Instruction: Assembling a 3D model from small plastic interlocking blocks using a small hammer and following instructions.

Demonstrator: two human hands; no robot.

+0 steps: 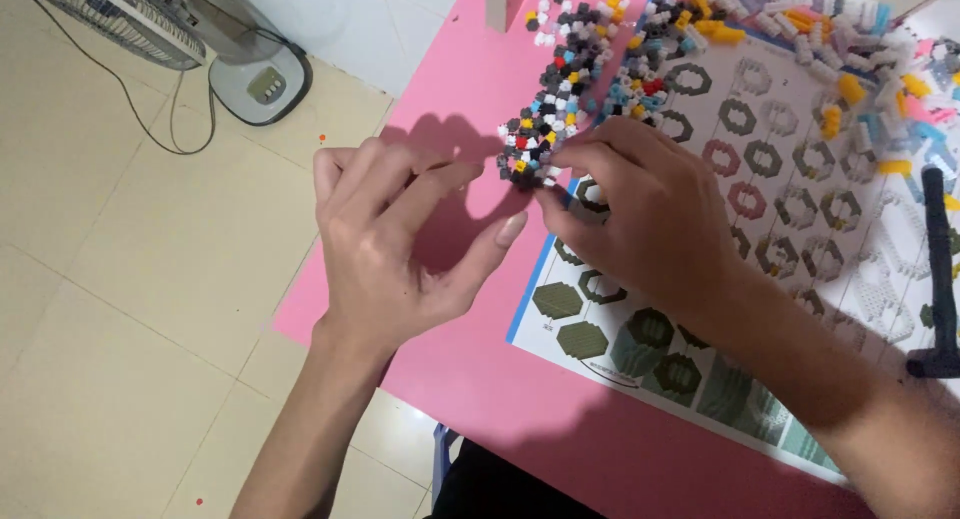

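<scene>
The right hand (650, 214) pinches its grip shut on a small dark plastic block (527, 176) at the near end of a long pile of tiny colourful plastic blocks (590, 64). The left hand (400, 244) hovers just beside it, fingers loosely open and holding nothing. Both are over the pink tabletop (480, 379), beside a paper sheet with ring-shaped pictures (790, 194).

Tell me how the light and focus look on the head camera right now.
Head view: hands cast a dark shadow on the pink table; small blocks are fairly sharp, the far pile top right is washed out and soft; the floor is evenly lit.
</scene>
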